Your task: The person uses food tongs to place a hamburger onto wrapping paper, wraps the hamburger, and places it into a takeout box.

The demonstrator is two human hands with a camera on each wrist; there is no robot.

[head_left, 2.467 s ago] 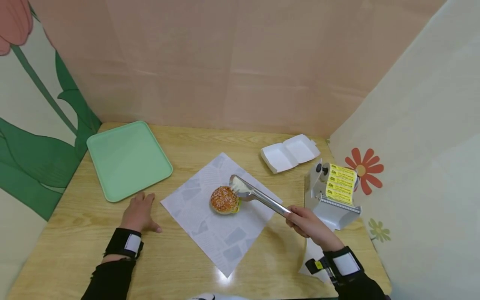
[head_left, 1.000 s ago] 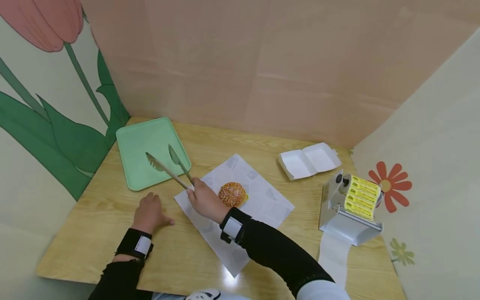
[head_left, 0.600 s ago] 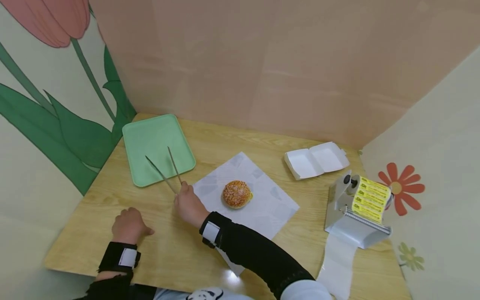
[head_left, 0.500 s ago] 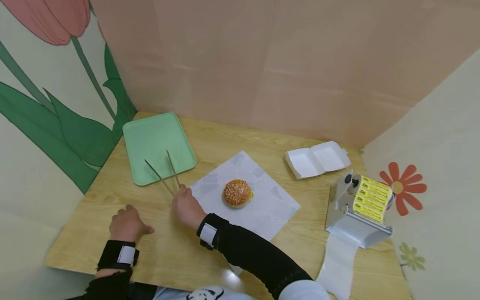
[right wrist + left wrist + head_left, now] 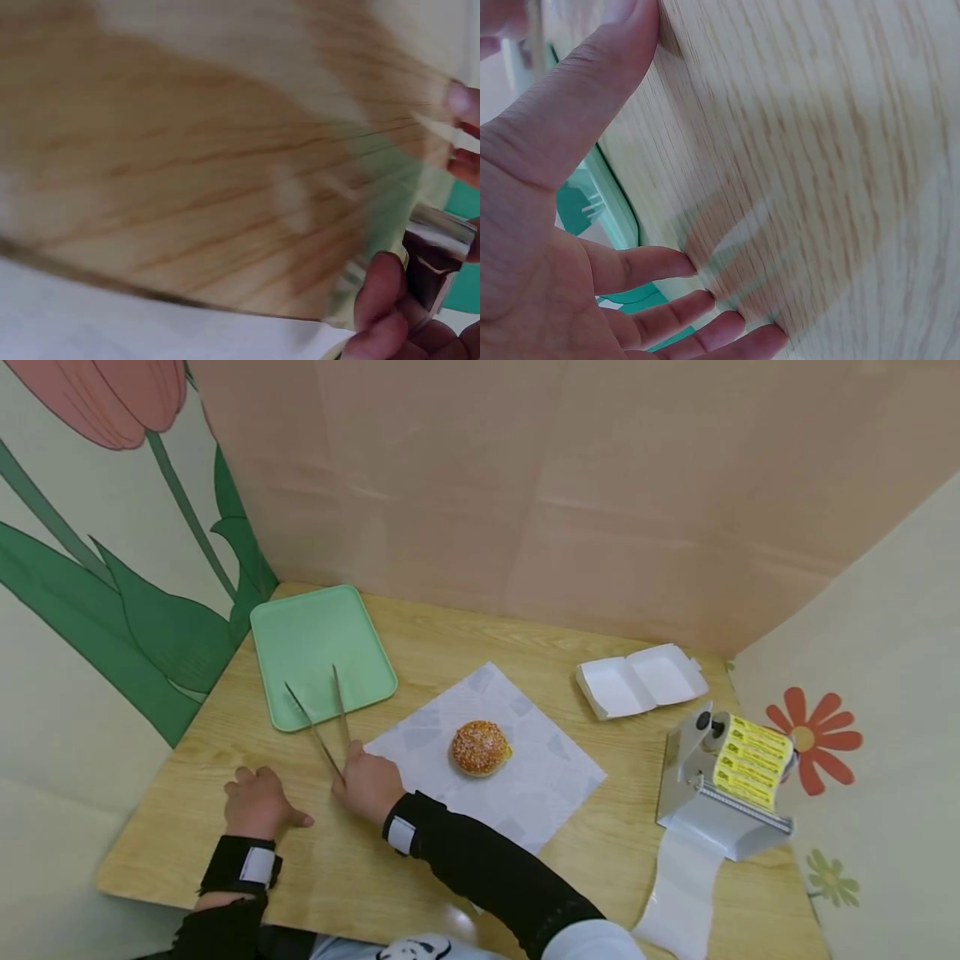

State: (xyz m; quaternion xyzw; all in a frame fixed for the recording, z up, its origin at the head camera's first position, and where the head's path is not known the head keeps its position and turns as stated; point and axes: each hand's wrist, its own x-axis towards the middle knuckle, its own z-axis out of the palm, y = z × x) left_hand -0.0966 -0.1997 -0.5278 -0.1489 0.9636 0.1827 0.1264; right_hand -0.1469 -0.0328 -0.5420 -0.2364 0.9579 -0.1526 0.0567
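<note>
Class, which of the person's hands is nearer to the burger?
Right. The right hand, holding tongs, is left of the burger, at the left corner of the paper; the left hand is farther left, off it.

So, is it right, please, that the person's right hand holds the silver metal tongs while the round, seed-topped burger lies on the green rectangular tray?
Not quite: the burger lies on the pale, printed paper sheet, not the tray, as the head view shows; the right hand does hold the tongs.
</note>
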